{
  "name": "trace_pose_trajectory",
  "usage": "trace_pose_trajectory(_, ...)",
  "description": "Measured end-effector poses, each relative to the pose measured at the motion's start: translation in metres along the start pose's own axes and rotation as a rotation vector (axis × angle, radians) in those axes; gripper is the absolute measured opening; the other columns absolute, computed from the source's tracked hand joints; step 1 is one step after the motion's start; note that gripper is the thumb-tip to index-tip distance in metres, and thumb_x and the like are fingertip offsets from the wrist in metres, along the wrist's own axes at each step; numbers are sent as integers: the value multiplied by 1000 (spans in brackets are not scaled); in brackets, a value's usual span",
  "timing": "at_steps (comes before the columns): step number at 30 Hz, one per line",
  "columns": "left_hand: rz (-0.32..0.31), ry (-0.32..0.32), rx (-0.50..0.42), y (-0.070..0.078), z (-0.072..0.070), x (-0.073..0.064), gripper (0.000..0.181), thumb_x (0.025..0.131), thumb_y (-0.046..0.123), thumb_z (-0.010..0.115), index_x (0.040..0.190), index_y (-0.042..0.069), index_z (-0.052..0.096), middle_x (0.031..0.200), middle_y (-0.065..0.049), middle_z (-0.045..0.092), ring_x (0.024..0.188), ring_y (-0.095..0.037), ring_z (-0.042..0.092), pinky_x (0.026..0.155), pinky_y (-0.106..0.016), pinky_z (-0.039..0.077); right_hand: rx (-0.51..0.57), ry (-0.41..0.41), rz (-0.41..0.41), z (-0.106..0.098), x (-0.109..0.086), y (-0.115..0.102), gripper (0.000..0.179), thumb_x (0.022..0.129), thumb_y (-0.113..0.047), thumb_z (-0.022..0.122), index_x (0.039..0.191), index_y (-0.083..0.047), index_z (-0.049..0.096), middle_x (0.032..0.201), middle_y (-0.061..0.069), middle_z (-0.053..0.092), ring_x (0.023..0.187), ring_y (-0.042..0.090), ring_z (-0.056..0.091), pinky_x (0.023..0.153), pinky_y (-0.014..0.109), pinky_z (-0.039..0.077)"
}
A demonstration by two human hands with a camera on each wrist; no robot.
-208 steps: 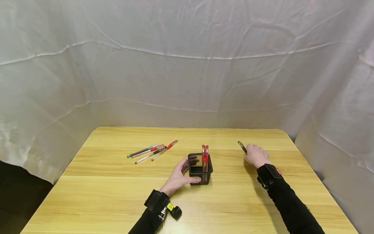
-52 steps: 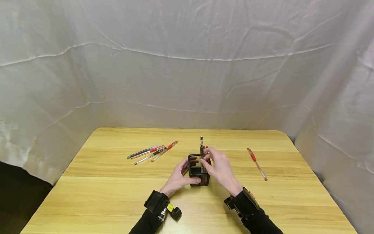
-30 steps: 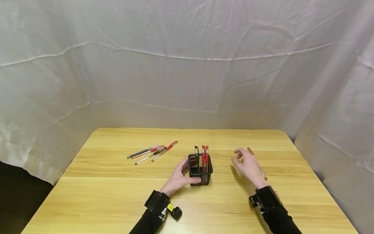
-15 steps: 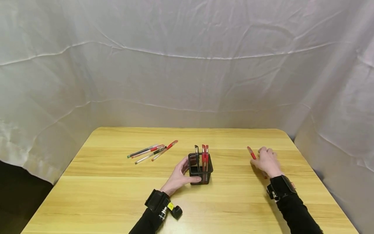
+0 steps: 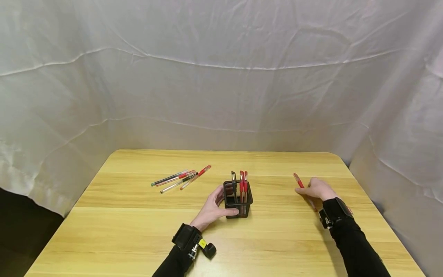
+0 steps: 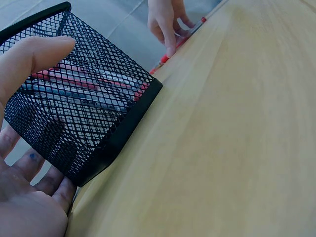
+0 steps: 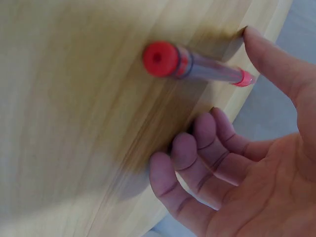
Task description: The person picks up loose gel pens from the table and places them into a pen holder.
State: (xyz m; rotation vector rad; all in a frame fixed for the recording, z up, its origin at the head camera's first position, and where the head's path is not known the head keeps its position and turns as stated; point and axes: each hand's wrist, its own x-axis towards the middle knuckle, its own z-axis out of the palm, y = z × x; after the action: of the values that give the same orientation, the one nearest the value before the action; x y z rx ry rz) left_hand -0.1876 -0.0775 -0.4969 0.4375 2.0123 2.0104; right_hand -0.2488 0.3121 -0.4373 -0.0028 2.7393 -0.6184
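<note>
My left hand point(image 5: 211, 209) grips a black mesh pen holder point(image 6: 113, 79) standing on the table, thumb at the near side and fingers on the far left. Inside it stand a black-capped pen point(image 5: 234, 186) and two red-capped pens point(image 5: 243, 184). Over on the right, my right hand point(image 5: 320, 189) is low above a clear-barrelled red pen point(image 7: 210, 70) lying slantwise on the wood. In the right wrist view that pen runs between the thumb point(image 7: 271, 59) and the bent fingers point(image 7: 185, 150), with gaps showing on both sides. The head view hides part of its barrel.
A loose pile of pens point(image 5: 178, 179) with red, black and green ends lies left of the holder, towards the back. The wooden table point(image 5: 138, 231) has rounded far corners. Pale cloth point(image 5: 221, 96) hangs behind it and at both sides.
The black-capped pen went from my right hand into the holder. That hand then moved right and down to the red pen. My left hand kept holding the holder.
</note>
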Motion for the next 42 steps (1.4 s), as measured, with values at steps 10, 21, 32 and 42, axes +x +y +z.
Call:
trace_pose_trajectory(10, -11, 4, 0, 0, 0, -1, 87, 78, 16, 87, 151, 14, 40, 152, -9, 51, 149, -32, 37, 128, -51, 23, 31, -70, -5, -1, 8, 4, 35, 94, -34, 70, 73, -6, 63, 61, -3, 34, 58, 14, 32, 57, 26, 27)
trace_pose_trajectory(21, -24, 8, 4, 0, -1, -3, 89, 79, 15, 87, 153, 16, 38, 154, -8, 49, 151, -30, 35, 129, -50, 22, 57, -51, -49, 2, 12, 8, 29, 96, -21, 67, 77, 1, 65, 61, -2, 43, 56, 13, 38, 54, 25, 31)
trace_pose_trajectory(32, -8, 1, -9, 2, 0, -3, 87, 79, 15, 87, 152, 17, 40, 152, -7, 51, 150, -29, 37, 128, -49, 23, -2, -25, -68, 4, 21, 17, 35, 96, -29, 65, 89, 5, 60, 80, 13, 57, 66, 20, 52, 56, 27, 42)
trace_pose_trajectory(42, 4, -1, -18, 2, 1, -2, 84, 78, 13, 87, 149, 17, 43, 151, -6, 53, 149, -29, 39, 128, -49, 23, -73, 51, -64, 7, 6, 10, 24, 100, -16, 54, 87, 4, 56, 75, 12, 54, 65, 21, 49, 58, 27, 35)
